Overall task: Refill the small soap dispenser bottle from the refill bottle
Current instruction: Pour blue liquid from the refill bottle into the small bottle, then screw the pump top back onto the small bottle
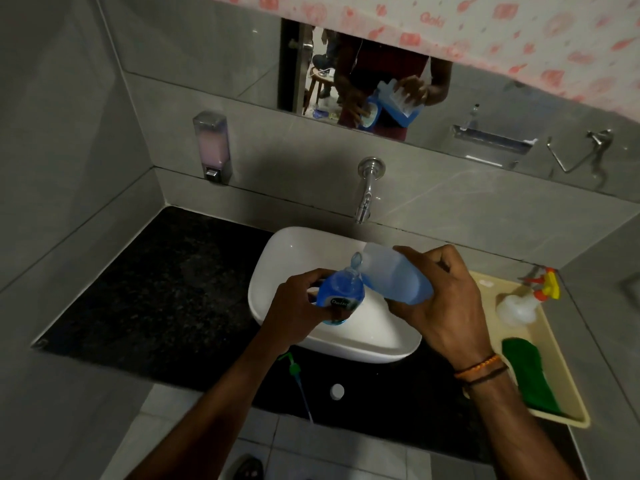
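Over a white basin set in a black counter, a person pours blue liquid soap. The left hand grips the small dispenser bottle from the side, holding it upright above the bowl. The right hand wraps around the larger refill bottle, tipped so that its mouth meets the small bottle's open neck. The pour appears to be under way, and the small bottle looks blue for most of its height, so the fill seems well along. The green pump with its tube lies on the counter's front edge, near a white cap. The next move likely calls for righting the refill bottle before the neck overflows, then setting it down to free a hand for the pump.
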Available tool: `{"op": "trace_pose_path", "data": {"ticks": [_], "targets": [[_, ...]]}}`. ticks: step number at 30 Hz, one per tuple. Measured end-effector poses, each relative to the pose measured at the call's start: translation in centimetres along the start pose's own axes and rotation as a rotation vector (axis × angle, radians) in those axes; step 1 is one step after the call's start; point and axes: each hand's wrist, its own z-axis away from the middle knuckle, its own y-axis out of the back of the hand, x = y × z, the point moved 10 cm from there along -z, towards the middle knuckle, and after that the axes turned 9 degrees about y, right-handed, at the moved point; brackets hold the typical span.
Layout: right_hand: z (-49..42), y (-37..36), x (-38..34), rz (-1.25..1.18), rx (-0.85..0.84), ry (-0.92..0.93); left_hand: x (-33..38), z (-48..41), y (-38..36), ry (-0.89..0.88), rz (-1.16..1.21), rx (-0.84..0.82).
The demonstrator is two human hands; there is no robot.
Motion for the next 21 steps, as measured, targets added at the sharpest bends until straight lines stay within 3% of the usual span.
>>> {"op": "trace_pose_path", "data": {"ticks": [7, 13, 17, 21], "targets": [[4.8, -2.9, 4.8, -0.45, 0.09, -0.202, -4.2, 1.6, 1.8, 0.072, 0.047, -0.041], [13.0, -8.5, 9.8, -0.656, -0.13, -0.475, -14.1, 4.2, 5.2, 0.231, -0.013, -0.036], [18.0, -10.8, 12.3, -0.683, -0.245, -0.597, -20.3, 5.8, 6.5, 0.329, -0.13, -0.042], [21.2, -12.5, 14.3, -0.545, -0.331, -0.629, -24.5, 6.4, 6.3, 0.409, -0.155, -0.054]]}}
